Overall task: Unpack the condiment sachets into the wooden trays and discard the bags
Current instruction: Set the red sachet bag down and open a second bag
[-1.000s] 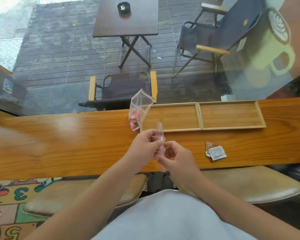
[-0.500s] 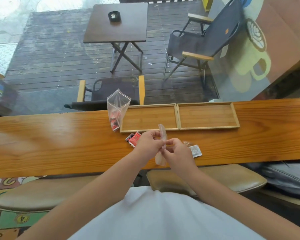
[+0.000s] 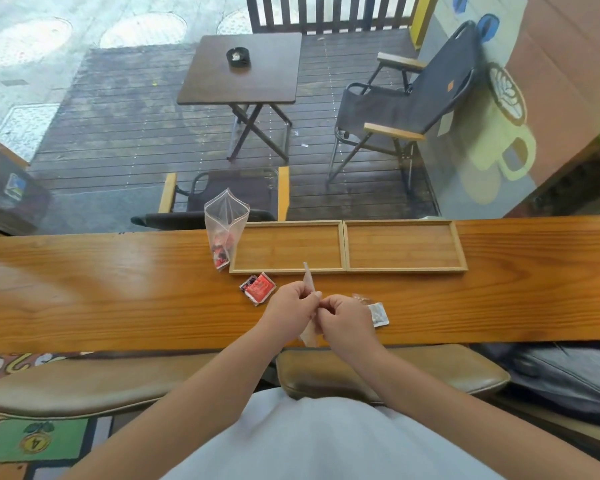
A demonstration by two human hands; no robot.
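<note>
Two shallow wooden trays lie side by side on the wooden counter [image 3: 84,299]: the left tray [image 3: 288,271] and the right tray [image 3: 406,270], both with nothing inside. My left hand [image 3: 291,311] and my right hand [image 3: 347,318] together pinch a small clear plastic bag [image 3: 308,282] over the counter's near edge. A second clear bag [image 3: 224,230] with red sachets inside stands against the left tray's left end. Red sachets [image 3: 258,288] lie on the counter left of my hands. A white sachet [image 3: 378,315] and a brownish one lie just right of my right hand.
Padded stools [image 3: 430,372] stand below the counter's near edge. Beyond the counter a window looks onto a deck with a folding table [image 3: 243,67] and chairs. A patterned rug [image 3: 39,441] covers the floor at lower left.
The camera has tilted and shifted, so trays and bags sit lower and more central in view. My hands stay together on the small clear bag, working it between the fingers.
</note>
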